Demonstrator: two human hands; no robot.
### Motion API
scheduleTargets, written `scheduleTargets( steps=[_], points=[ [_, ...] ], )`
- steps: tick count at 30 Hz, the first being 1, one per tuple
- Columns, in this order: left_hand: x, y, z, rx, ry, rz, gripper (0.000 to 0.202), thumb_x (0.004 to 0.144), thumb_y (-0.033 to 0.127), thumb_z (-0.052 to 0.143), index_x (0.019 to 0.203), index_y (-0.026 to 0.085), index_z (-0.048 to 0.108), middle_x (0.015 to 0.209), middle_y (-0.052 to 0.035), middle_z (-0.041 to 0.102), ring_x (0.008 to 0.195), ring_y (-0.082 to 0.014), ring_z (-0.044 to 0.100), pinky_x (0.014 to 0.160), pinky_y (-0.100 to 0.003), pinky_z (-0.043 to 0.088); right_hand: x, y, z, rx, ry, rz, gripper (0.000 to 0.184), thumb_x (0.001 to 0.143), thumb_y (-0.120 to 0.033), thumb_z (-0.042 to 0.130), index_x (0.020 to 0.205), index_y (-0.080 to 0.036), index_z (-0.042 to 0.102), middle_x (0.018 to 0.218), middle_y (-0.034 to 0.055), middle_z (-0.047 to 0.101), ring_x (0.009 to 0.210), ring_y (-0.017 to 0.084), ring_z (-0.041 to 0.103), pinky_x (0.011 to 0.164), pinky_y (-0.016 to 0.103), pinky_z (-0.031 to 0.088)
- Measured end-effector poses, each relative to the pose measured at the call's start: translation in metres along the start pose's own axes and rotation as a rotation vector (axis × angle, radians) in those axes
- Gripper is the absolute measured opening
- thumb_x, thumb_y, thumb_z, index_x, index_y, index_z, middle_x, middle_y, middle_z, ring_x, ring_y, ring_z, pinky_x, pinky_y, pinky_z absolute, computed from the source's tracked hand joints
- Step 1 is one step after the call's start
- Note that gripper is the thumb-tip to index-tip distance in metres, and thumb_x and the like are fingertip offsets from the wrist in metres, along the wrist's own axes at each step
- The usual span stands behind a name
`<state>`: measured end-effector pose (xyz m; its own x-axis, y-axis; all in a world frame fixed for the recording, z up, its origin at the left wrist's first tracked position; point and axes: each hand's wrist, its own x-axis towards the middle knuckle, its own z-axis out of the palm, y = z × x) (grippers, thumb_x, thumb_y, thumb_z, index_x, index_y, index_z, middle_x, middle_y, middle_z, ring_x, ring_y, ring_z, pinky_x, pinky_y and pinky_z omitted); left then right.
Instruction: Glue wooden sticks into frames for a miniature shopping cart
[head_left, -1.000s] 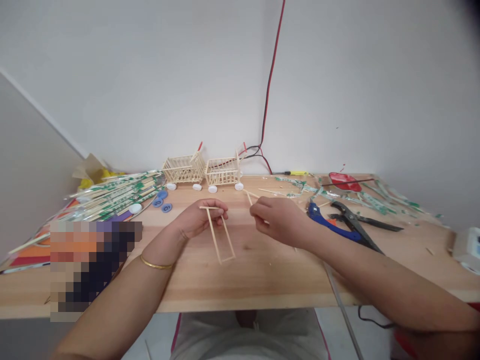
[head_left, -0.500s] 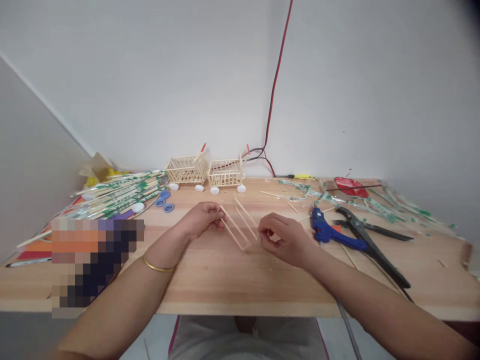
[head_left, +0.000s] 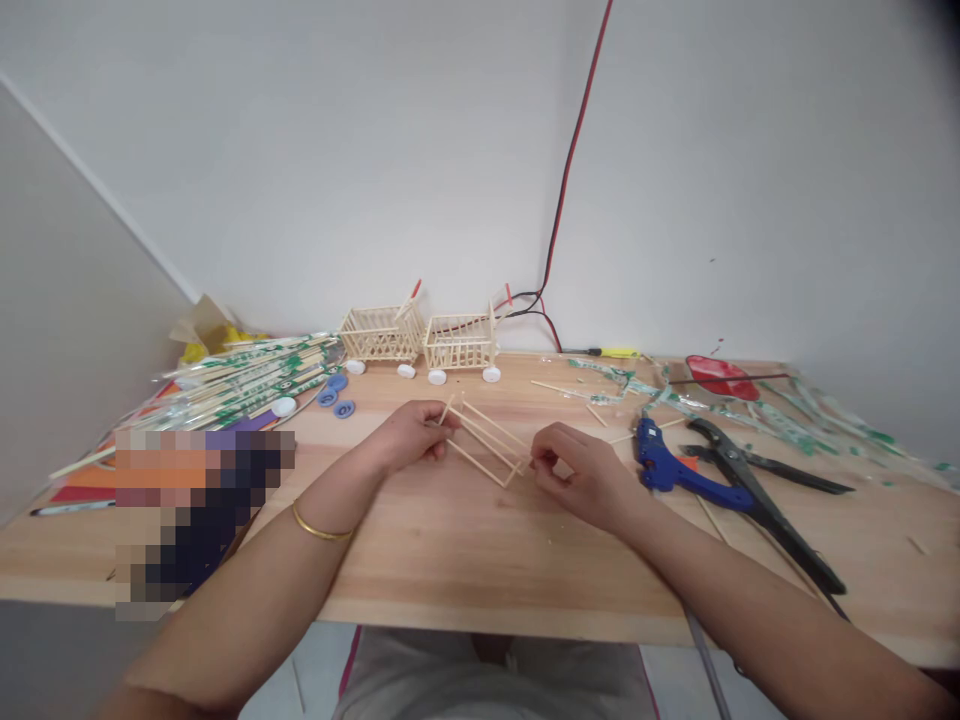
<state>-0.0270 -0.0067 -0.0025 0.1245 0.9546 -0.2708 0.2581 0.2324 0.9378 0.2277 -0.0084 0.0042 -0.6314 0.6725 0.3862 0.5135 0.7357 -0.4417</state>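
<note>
A thin rectangular frame of wooden sticks [head_left: 487, 445] hangs just above the wooden table [head_left: 480, 560], stretched between my two hands. My left hand [head_left: 412, 435] pinches its left end, fingers closed on the sticks. At the frame's right end, my right hand [head_left: 577, 475] has its fingers curled in a pinch, touching or gripping the corner. A gold bangle sits on my left wrist.
Two small stick carts [head_left: 420, 340] with white wheels stand at the back. Wrapped chopsticks [head_left: 240, 385] and blue and white bottle caps [head_left: 330, 395] lie at the left. A blue glue gun [head_left: 675, 470], black shears [head_left: 757, 490], torn wrappers and a red-black cable [head_left: 570, 170] lie on the right.
The stick frame has swung from pointing toward me to lying sideways between my hands. My right hand moved from up near the loose sticks down to the frame's right end.
</note>
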Motion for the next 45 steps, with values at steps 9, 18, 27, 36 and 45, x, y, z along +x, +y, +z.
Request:
scheduleTargets(
  steps=[9,18,27,36,45],
  points=[
    [0.005,-0.005,-0.003,0.377,0.099,0.241,0.011,0.065,0.020,0.058,0.071,0.015,0.066,0.068,-0.0005,0.062,0.064,-0.0141,0.053,0.058,-0.022,0.037,0.000,0.004,0.003,-0.007,-0.026,0.049,0.010,0.075,-0.010,0.046,0.076,-0.019,0.049,0.076,0.0025,0.056,0.064,0.012,0.051,0.060,0.023,0.041],
    [0.000,-0.003,0.000,0.263,0.054,0.135,0.010,0.066,0.017,0.057,0.074,0.015,0.063,0.043,0.0067,0.044,0.040,-0.0084,0.040,0.044,-0.020,0.029,-0.001,0.006,0.005,-0.038,-0.021,-0.013,0.010,0.078,-0.010,0.044,0.079,-0.019,0.047,0.077,0.0025,0.056,0.067,0.012,0.052,0.061,0.023,0.041],
    [0.005,-0.008,-0.003,0.230,0.088,0.174,0.010,0.061,0.016,0.061,0.070,0.015,0.057,0.058,0.0031,0.053,0.044,-0.0081,0.048,0.043,-0.019,0.035,-0.002,0.006,0.004,-0.036,-0.035,-0.029,0.012,0.077,-0.008,0.045,0.080,-0.020,0.046,0.077,0.0021,0.055,0.069,0.012,0.051,0.062,0.023,0.040],
    [0.004,-0.008,-0.003,0.223,0.057,0.168,0.020,0.061,0.022,0.063,0.079,0.015,0.060,0.079,-0.0012,0.063,0.048,-0.0070,0.049,0.045,-0.020,0.041,-0.002,0.009,0.005,-0.012,-0.034,-0.081,0.011,0.078,-0.010,0.046,0.082,-0.020,0.047,0.078,0.0023,0.054,0.069,0.013,0.051,0.062,0.023,0.040],
    [0.000,-0.001,-0.002,0.259,0.045,0.152,0.011,0.068,0.022,0.056,0.077,0.016,0.058,0.054,0.0048,0.052,0.042,-0.0068,0.043,0.043,-0.018,0.033,0.000,0.012,0.006,0.112,0.029,0.078,0.009,0.073,-0.011,0.049,0.077,-0.019,0.051,0.071,0.0000,0.056,0.064,0.011,0.050,0.060,0.022,0.040]
  ],
)
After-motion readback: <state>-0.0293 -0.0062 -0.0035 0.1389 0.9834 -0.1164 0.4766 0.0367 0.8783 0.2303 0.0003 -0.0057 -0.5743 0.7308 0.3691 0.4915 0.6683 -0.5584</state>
